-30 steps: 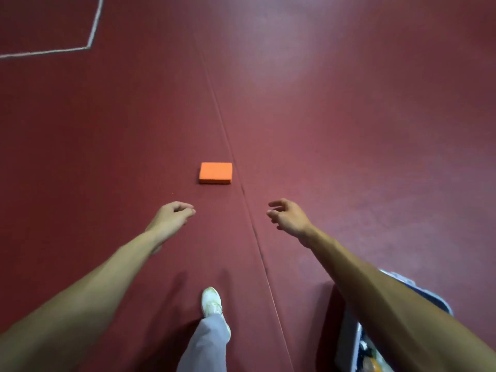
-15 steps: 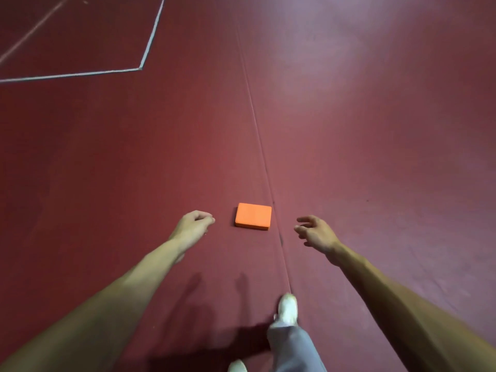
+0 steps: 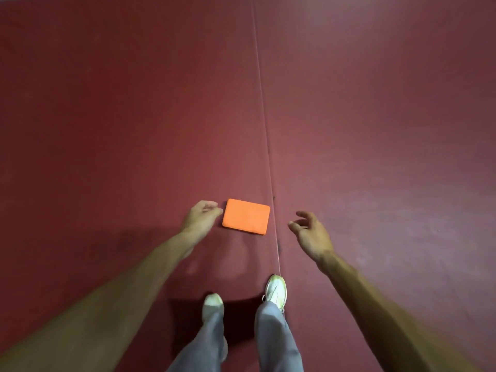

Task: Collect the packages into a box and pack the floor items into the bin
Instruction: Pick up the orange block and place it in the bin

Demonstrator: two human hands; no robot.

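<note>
Between the empty, relaxed left hand (image 3: 200,219) and right hand (image 3: 309,233) lies a flat orange package (image 3: 246,216).

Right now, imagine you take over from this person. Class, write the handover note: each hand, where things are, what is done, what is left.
Left hand: loosely curled, empty, fingertips by the left edge of the orange package; contact unclear.
Right hand: open, empty, right of the floor seam, apart from the package.
Orange package: flat on the red floor, just left of the seam.
Done: nothing visible; package not lifted.
Left: pick it up and pack it; box and bin are out of view.
</note>
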